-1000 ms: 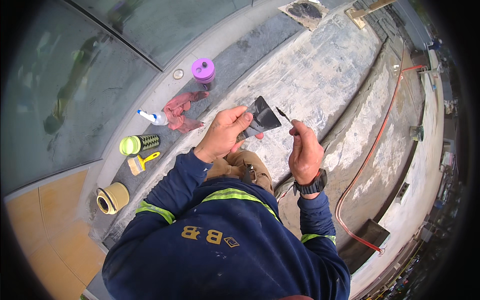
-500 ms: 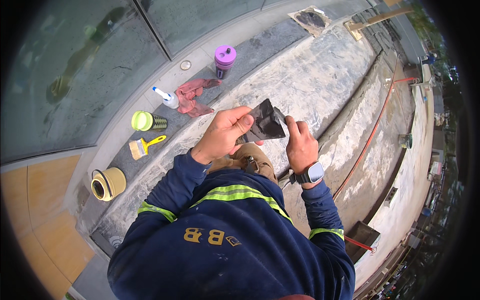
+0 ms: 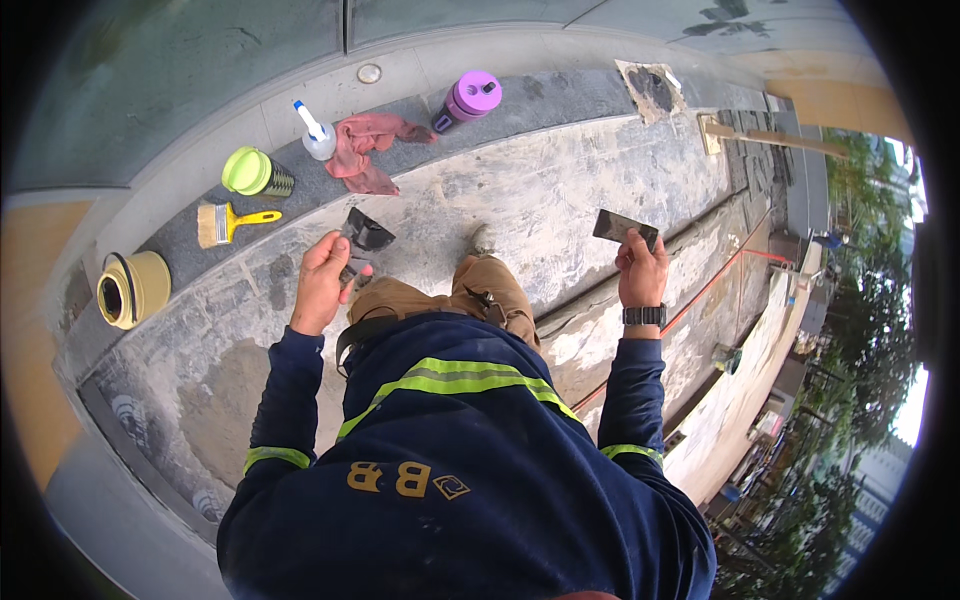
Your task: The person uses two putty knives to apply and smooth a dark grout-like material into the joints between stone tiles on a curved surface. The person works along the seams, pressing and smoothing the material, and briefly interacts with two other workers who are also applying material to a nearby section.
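My left hand [image 3: 320, 285] is closed round a putty knife [image 3: 368, 232], whose broad blade carries dark, glossy paste. Its handle is mostly hidden by my fingers. Out to the right, my right hand [image 3: 642, 275] pinches a thin, rectangular scraper plate [image 3: 620, 228], dark and smeared. The two tools are well apart, both held above the patchy grey and white ledge [image 3: 560, 185].
Along the wall strip stand a cream bucket [image 3: 150, 285], a yellow-handled brush [image 3: 225, 222], a green-lidded tumbler [image 3: 260, 172], a spray bottle [image 3: 318, 140], a pink cloth [image 3: 365, 150] and a purple-lidded bottle [image 3: 468, 102]. Farther off lies a board with dark paste [image 3: 652, 90].
My hands have separated, left hand leftward and right hand rightward. The scraper plate, close to the putty knife before, is now away from it. The view has shifted.
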`<state>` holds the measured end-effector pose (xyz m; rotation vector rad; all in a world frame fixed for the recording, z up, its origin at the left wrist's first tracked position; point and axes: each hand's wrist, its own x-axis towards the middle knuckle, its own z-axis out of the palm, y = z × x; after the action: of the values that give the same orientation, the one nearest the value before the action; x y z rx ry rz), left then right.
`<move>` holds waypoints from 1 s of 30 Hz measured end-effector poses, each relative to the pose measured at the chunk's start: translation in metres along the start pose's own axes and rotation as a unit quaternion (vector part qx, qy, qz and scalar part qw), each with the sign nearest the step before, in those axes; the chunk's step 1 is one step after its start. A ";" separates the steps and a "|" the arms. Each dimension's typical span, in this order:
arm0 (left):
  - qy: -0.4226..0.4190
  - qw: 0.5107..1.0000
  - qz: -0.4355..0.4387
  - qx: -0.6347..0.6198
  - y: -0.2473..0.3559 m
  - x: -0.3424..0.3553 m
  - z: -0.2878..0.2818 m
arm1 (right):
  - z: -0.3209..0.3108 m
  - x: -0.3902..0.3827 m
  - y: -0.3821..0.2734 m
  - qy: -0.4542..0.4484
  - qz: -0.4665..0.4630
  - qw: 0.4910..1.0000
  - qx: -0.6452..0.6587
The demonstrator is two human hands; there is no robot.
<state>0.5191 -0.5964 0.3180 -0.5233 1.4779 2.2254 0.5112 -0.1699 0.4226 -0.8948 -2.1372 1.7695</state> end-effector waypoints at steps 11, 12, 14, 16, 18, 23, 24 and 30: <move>0.227 0.968 0.003 -0.110 -0.105 0.075 0.149 | -0.041 0.264 -0.032 -0.237 -0.050 0.968 0.068; 0.225 0.964 0.021 -0.141 -0.117 0.078 0.174 | -0.045 0.289 -0.030 -0.286 -0.040 0.953 0.092; 0.267 0.947 0.014 -0.178 -0.128 0.072 0.233 | -0.051 0.335 -0.026 -0.364 -0.001 0.922 0.130; 0.301 0.926 0.031 -0.224 -0.137 0.061 0.284 | -0.051 0.382 -0.020 -0.412 0.009 0.902 0.131; 0.343 0.905 0.025 -0.250 -0.149 0.043 0.321 | -0.036 0.399 -0.028 -0.423 0.015 0.897 0.127; 0.426 0.850 0.094 -0.295 -0.184 0.022 0.378 | -0.033 0.458 -0.043 -0.473 0.017 0.880 0.034; 0.440 0.839 0.122 -0.296 -0.188 0.019 0.386 | -0.033 0.467 -0.045 -0.459 0.031 0.888 0.018; 0.478 0.786 0.229 -0.318 -0.235 0.038 0.425 | -0.069 0.518 -0.040 -0.524 0.165 0.835 -0.024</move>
<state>0.5786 -0.1149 0.2721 -1.9239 1.2394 3.0600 0.1269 0.1832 0.3716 -0.2652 -2.7151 2.8594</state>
